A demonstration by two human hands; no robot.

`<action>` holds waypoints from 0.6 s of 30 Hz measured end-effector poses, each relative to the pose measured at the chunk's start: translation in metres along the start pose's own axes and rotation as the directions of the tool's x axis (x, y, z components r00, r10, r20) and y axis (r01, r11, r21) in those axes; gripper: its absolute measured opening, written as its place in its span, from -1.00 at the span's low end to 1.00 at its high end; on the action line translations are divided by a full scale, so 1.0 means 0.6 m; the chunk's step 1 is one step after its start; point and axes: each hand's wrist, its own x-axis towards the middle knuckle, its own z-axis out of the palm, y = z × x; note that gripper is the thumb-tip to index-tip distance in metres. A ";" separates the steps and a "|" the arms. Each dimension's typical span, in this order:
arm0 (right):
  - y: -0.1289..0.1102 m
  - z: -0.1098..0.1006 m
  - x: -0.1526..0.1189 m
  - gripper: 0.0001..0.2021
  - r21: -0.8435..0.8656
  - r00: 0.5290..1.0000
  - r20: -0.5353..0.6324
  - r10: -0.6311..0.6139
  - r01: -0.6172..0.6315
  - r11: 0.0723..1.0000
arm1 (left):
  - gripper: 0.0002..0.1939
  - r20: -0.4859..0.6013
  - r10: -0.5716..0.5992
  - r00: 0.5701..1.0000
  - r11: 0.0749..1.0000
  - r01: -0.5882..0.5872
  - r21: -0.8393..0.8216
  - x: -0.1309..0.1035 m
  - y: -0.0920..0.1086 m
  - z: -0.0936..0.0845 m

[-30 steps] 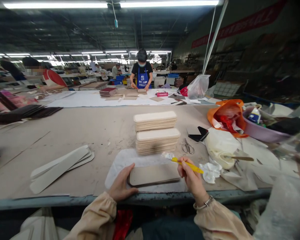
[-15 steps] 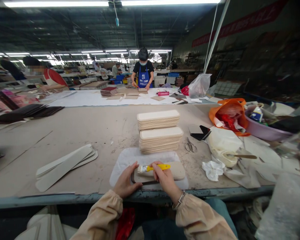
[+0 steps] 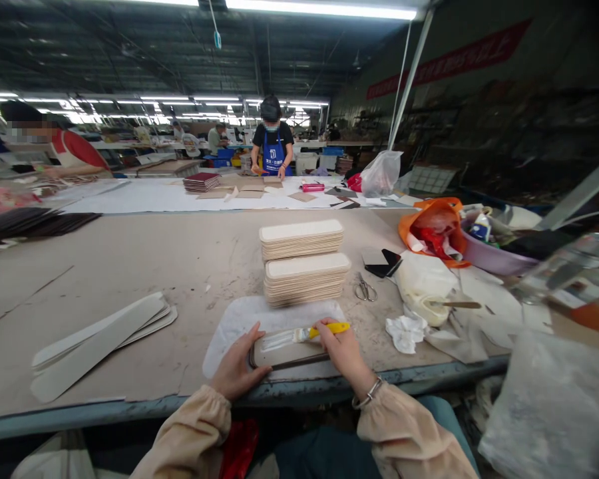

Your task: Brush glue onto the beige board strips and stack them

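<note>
- A factory workshop, under a roof (image 3: 154,46) with long strip lights (image 3: 319,9)
- Tabletop (image 3: 180,253) bearing scissors (image 3: 365,290), a brush (image 3: 324,330) and stacks of cut panels (image 3: 305,285)
- An aproned person (image 3: 276,150) at work behind, other people (image 3: 217,138) farther back
- Red lettered banner (image 3: 454,62) on the wall (image 3: 479,100)

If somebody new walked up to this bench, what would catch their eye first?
Probably the yellow-handled brush in the right hand, laying a wet white streak on the flat beige panel that the left hand steadies at its left end. Just beyond stand two neat stacks of cream, round-cornered strips, one behind the other. Off to the right, the bright orange bag stands out beside a pale purple basin.
</note>
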 end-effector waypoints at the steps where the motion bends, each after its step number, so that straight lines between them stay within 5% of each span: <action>1: 0.001 -0.017 0.002 -0.76 -0.022 1.000 -0.020 0.008 -0.008 1.000 | -0.10 -0.004 0.001 1.000 1.000 -0.001 0.007 0.000 -0.001 0.000; 11: 0.024 -0.133 0.014 -0.73 -0.325 0.972 -0.234 -0.014 -0.064 0.944 | -0.11 -0.008 -0.005 1.000 0.999 0.006 0.045 0.001 -0.001 0.003; 15: 0.016 -0.130 0.008 -0.73 -0.293 0.968 -0.242 -0.069 -0.005 0.956 | -0.12 -0.007 -0.013 1.000 0.999 0.013 0.041 0.000 -0.001 0.002; 18: 0.002 -0.088 0.002 -0.73 0.016 0.990 -0.142 -0.016 0.019 1.000 | -0.10 -0.007 -0.004 1.000 1.000 0.004 0.026 -0.001 -0.001 0.002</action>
